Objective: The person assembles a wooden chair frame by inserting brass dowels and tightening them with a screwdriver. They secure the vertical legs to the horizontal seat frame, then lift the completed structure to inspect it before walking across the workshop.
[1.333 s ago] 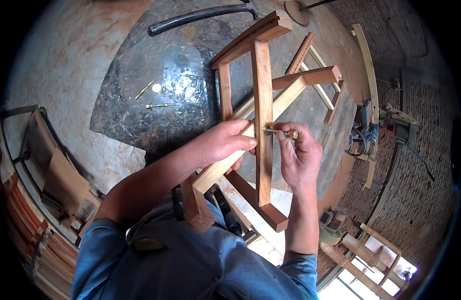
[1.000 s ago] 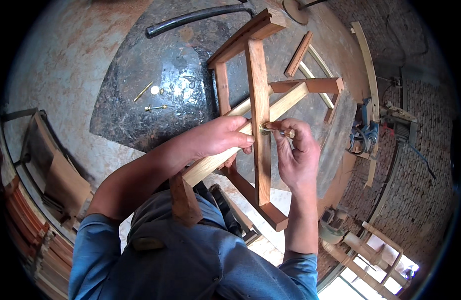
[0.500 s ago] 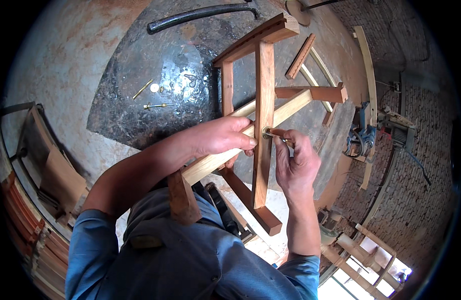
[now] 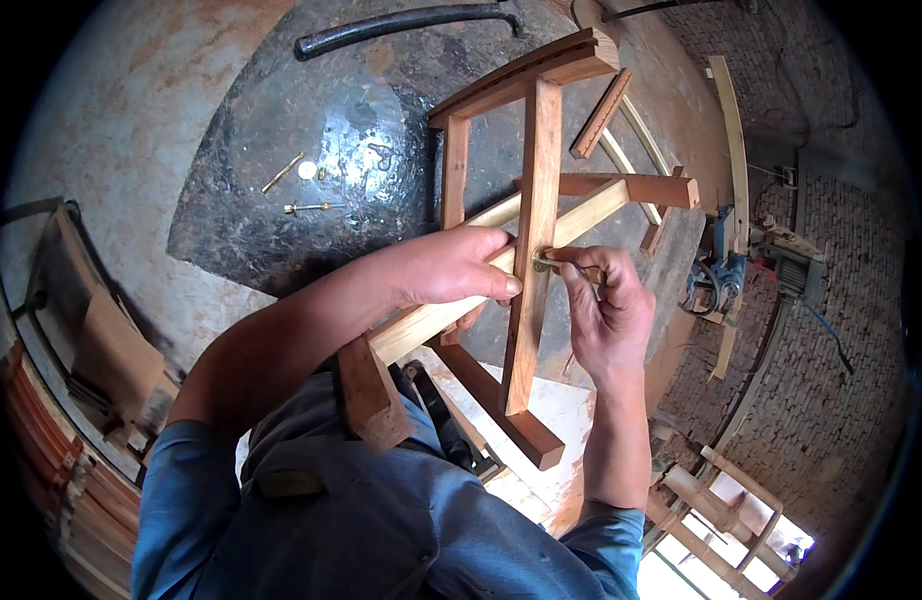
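A wooden frame with crossed legs, like a folding stool's, leans across my front over the dark worktop [image 4: 241, 225]. My left hand [image 4: 451, 268] is closed round its pale wooden bar [image 4: 421, 328], thumb on top, beside the crossing. An upright reddish leg [image 4: 541, 150] crosses that bar. On the leg's right face at the crossing sits a small round metal washer [image 4: 541, 260]. Against it my right hand [image 4: 616, 305] pinches a slim brass-coloured piece, mostly hidden by the fingers; its kind is unclear.
On the worktop lie a brass-coloured rod [image 4: 282, 172], a white disc [image 4: 307, 170] and a bolt with fittings [image 4: 314, 209]. A dark hammer-shaped bar [image 4: 406, 28] lies at the far edge. Another wooden frame [image 4: 603, 112] rests at right. A blue power tool [image 4: 721, 285] lies beyond.
The top of the wooden frame has tipped slightly to the right. My right hand has shifted a little right, its fingers still at the washer; my left hand keeps its grip.
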Motion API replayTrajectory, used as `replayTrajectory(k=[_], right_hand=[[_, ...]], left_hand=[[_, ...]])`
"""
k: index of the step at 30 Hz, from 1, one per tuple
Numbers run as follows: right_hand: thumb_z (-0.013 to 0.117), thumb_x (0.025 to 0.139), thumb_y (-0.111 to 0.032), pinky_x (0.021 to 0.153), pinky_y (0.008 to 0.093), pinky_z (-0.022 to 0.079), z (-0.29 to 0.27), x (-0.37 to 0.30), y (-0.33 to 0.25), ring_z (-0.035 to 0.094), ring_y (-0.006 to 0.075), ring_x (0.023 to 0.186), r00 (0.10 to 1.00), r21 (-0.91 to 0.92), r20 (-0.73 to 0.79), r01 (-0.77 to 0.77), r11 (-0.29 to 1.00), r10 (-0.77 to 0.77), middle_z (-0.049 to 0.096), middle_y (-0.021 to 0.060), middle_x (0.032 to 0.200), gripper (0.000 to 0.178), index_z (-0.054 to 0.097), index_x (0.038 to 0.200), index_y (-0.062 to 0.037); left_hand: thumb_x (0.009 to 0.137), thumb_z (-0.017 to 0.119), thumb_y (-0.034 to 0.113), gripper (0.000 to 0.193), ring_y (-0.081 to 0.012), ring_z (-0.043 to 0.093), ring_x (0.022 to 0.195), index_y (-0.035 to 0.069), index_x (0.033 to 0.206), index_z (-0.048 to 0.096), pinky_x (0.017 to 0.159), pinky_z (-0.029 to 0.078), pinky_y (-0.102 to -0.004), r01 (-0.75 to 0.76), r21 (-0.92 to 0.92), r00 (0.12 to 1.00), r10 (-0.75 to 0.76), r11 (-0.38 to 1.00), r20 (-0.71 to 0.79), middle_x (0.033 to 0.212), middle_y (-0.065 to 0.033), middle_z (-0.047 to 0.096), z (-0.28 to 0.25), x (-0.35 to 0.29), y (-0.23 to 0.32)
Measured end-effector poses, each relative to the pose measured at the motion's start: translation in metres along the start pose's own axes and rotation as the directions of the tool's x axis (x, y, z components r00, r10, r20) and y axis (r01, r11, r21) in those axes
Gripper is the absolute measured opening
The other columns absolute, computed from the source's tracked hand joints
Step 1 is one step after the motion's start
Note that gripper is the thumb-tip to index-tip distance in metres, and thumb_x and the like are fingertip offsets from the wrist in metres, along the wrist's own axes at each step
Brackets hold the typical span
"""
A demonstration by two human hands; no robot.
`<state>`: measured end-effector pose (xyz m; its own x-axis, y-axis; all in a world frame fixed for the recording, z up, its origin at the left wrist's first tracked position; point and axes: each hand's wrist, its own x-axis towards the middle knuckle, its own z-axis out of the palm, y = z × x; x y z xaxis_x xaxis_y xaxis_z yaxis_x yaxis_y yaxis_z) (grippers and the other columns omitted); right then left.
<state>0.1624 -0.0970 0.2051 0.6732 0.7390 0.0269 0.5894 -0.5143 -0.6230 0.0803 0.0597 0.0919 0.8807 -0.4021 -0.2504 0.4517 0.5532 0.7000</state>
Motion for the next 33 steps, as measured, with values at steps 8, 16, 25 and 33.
replayTrajectory(k=[8, 16, 25, 33], right_hand=[[0.063, 0.09, -0.004, 0.062, 0.0204, 0.046, -0.002, 0.005, 0.02, 0.054, 0.0052, 0.068, 0.99, 0.185, -0.122, -0.045, 0.982, 0.069, 0.069, 0.0061, 0.086, 0.008, 0.055, 0.091, -0.0021], [0.062, 0.09, -0.002, 0.071, 0.0203, 0.047, -0.015, 0.006, 0.023, 0.058, 0.0074, 0.08, 0.988, 0.231, -0.092, -0.101, 0.968, 0.125, 0.069, 0.0096, 0.092, 0.011, 0.053, 0.096, 0.0001], [0.057, 0.093, -0.005, 0.082, 0.0343, 0.053, 0.0, -0.004, 0.022, 0.064, 0.0205, 0.09, 0.971, 0.306, -0.16, -0.122, 0.944, 0.178, 0.065, 0.0201, 0.101, 0.013, 0.047, 0.1, -0.0029], [0.059, 0.092, -0.009, 0.085, 0.0378, 0.052, -0.001, -0.01, 0.024, 0.063, 0.0248, 0.096, 0.971, 0.265, -0.176, -0.114, 0.958, 0.164, 0.065, 0.0215, 0.099, 0.017, 0.045, 0.102, -0.0047]], left_hand=[[0.088, 0.056, 0.007, 0.029, -0.0144, 0.059, 0.052, -0.007, 0.112, 0.048, 0.044, 0.048, -0.0263, 0.009, 0.0, 1.0, -0.009, 1.0, 0.009, 0.091, -0.0146, 0.062, 0.003, 0.015, 0.013], [0.086, 0.059, 0.01, 0.028, -0.0161, 0.058, 0.051, -0.007, 0.106, 0.051, 0.043, 0.048, -0.0282, 0.044, -0.06, 0.996, -0.048, 0.997, -0.077, 0.083, -0.0134, 0.061, 0.015, 0.019, 0.024], [0.083, 0.058, 0.008, 0.03, -0.0145, 0.06, 0.055, -0.01, 0.107, 0.053, 0.047, 0.046, -0.0287, 0.023, -0.198, 1.0, -0.023, 0.98, 0.001, 0.077, -0.0111, 0.061, 0.002, 0.028, 0.004], [0.08, 0.053, 0.011, 0.033, -0.031, 0.066, 0.073, -0.015, 0.099, 0.05, 0.067, 0.052, -0.0395, -0.05, -0.024, 0.997, 0.051, 0.998, 0.059, 0.083, -0.0283, 0.061, -0.009, 0.028, -0.001]])
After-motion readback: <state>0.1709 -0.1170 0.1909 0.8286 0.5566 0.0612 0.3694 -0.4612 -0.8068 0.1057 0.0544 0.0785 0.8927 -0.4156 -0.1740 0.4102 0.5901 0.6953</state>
